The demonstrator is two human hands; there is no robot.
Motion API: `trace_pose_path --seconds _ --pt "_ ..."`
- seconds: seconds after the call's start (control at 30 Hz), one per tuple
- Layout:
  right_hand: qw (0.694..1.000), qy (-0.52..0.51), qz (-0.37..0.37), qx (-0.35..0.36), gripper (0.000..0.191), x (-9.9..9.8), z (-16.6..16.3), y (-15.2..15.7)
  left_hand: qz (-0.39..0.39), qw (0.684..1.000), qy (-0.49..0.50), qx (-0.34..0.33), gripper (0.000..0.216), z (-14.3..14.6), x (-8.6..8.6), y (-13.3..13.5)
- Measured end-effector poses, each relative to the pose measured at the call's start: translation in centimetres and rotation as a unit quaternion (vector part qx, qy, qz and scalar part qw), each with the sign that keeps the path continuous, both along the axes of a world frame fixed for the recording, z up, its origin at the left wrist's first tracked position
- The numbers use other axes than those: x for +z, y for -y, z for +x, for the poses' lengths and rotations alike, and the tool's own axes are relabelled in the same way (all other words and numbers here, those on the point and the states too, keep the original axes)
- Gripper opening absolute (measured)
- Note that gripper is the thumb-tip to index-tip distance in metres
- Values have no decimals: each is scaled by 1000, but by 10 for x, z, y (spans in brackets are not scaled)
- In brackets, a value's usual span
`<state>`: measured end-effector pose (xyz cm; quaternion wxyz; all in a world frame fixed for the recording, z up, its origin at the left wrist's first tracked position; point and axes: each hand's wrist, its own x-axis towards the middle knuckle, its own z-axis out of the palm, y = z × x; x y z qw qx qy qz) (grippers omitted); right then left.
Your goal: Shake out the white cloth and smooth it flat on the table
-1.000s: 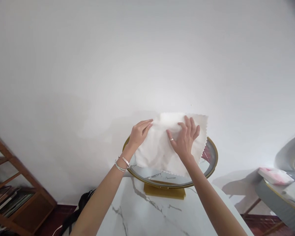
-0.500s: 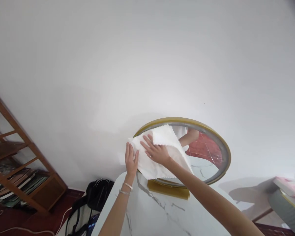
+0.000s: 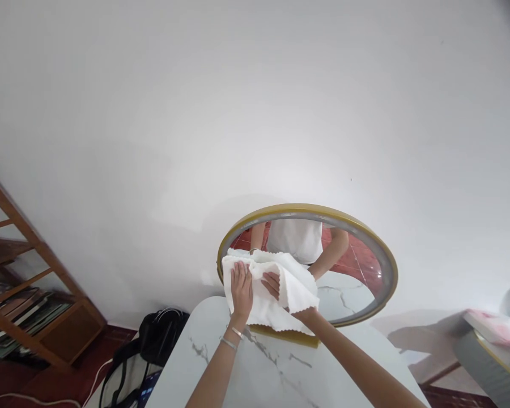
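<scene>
Our left hand (image 3: pixel 241 286) lies open and flat on the white cloth (image 3: pixel 266 310), fingers stretched out and pointing up the glass, palm pressing the fabric against the lower left part of the round gold-framed mirror (image 3: pixel 306 210); two thin bracelets (image 3: pixel 232 338) sit on its wrist. Our right hand (image 3: pixel 272 283) is just beside it, touching the same cloth; only a few fingers show between the folds, the rest is draped over by the fabric, so we cannot tell whether it is closed or loose. The cloth is bunched, with a zigzag-cut edge hanging down over the mirror's lower rim and the gold base (image 3: pixel 300 338). The mirror stands upright at the far end of the white marble-patterned bench (image 3: pixel 272 374), close to the plain white wall (image 3: pixel 255 102); its glass reflects a white top and two forearms. On the floor to the left of the bench lies a black bag (image 3: pixel 159 340); further left stands a wooden shelf (image 3: pixel 29 300) with flat items stacked on it. At the far right, well apart, a pink-and-white packet (image 3: pixel 499 327) rests on a grey table (image 3: pixel 484 362).
</scene>
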<state>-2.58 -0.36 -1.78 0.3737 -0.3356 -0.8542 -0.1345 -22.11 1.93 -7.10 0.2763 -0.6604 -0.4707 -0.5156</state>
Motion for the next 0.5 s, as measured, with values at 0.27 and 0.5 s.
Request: trace_pose_path --seconds 0.27,0.5 --pt "976 -35 179 -117 55 53 -6 -12 142 985 -72 -73 45 25 148 -19" --pt "957 -49 229 -172 55 141 -31 -13 95 983 82 -132 44 29 222 -16"
